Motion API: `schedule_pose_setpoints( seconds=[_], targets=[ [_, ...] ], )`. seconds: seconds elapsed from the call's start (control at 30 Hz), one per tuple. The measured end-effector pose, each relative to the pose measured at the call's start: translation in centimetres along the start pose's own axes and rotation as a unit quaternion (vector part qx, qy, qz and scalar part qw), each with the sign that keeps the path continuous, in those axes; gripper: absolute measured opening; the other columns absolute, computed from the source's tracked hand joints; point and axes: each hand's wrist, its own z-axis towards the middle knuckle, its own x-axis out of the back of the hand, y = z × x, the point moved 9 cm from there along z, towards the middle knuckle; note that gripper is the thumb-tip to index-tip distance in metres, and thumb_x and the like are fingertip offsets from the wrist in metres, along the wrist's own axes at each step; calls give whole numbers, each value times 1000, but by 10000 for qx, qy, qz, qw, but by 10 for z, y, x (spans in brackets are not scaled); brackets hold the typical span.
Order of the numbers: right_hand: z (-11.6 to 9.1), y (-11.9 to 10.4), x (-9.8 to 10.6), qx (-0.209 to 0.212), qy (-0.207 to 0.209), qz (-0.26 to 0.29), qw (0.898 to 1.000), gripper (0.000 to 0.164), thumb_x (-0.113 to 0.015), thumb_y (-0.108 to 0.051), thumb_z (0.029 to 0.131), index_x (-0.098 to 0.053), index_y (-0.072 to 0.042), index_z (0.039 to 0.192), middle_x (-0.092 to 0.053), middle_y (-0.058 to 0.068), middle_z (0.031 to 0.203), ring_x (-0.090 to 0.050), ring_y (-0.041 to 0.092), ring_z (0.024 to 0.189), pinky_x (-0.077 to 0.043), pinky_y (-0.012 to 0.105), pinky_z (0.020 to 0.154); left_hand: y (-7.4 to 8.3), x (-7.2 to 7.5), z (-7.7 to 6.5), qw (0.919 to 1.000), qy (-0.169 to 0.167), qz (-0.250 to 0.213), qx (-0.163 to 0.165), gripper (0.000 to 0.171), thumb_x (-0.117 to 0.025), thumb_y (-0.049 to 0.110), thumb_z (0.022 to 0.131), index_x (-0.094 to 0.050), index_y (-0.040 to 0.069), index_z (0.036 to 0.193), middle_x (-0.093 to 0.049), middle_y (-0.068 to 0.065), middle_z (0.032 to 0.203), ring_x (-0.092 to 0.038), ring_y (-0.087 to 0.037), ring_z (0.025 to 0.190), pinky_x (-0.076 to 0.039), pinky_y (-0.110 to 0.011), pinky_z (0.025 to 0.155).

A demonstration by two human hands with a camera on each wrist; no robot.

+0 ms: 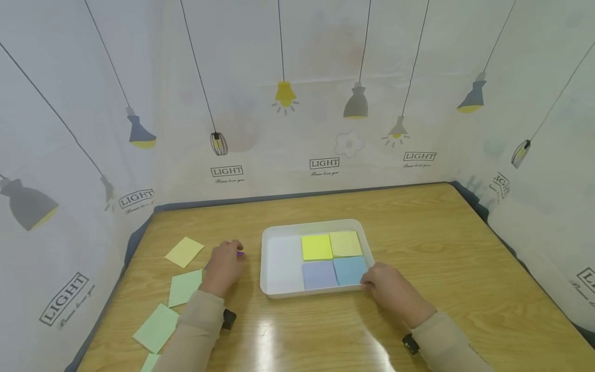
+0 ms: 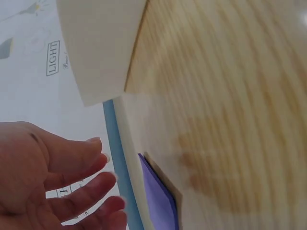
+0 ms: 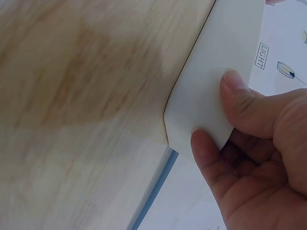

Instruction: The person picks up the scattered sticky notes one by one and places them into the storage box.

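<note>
A white tray (image 1: 282, 266) holds a bright yellow sticky note pad (image 1: 317, 247), a pale yellow pad (image 1: 345, 244), a lavender pad (image 1: 319, 275) and a blue pad (image 1: 350, 270); its left part is bare. At the tray's near right corner my right hand (image 1: 395, 292) grips the rim, thumb and fingers on the wall in the right wrist view. My left hand (image 1: 225, 266) hovers left of the tray over a purple sticky note pad (image 2: 160, 199), mostly hidden in the head view. In the left wrist view the loosely bent fingers are apart from that pad.
On the table's left side lie a yellow pad (image 1: 184, 251), a green pad (image 1: 186, 287), another green pad (image 1: 156, 328) and a partly cut-off green one (image 1: 150, 363). Lamp-printed cloth (image 1: 260, 155) encloses the wooden table (image 1: 427, 232) at the back and sides.
</note>
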Motion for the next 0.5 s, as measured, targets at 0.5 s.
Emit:
schedule_pose_setpoints(
  seconds=[0.5],
  targets=[
    [-1,2,-1,87,15,-9,10000,4,-77,-5,84,-78,-9,82,-69,-2,77,-59,9,73,-55,25,68,-35,5,13,9986,-362,137,348,48,-71,20,94,-56,-12,126,-53,-34,124,-52,-50,112,-51,-58,93]
  ],
)
